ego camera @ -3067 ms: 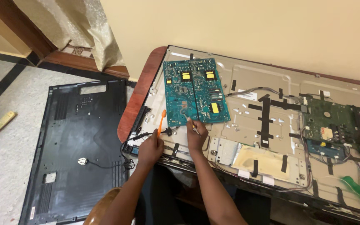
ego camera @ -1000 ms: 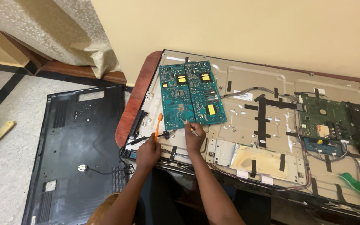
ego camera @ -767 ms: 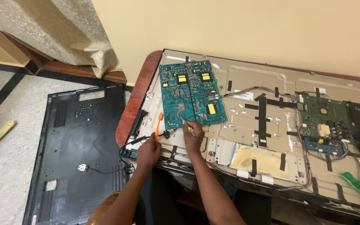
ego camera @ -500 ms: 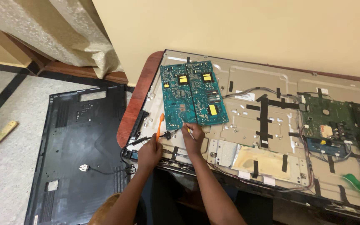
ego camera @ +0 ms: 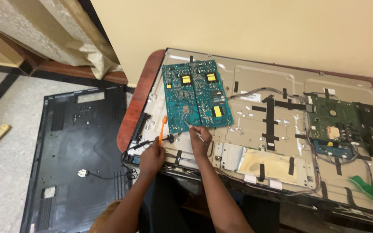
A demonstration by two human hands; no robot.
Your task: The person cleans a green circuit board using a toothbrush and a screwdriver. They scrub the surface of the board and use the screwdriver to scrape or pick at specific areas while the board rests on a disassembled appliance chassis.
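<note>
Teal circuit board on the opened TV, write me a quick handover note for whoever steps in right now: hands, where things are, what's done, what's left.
Left hand: gripping an orange-handled tool, held upright beside the board's lower left corner.
Right hand: holding a thin metal probe, tip at the lower edge of the teal circuit board.
Layout: the opened TV panel lies face down on a wooden table; a green board sits at its right.
Done: black back cover is off, lying on the floor.
Left: both boards are still seated on the panel, with cables taped down.
</note>
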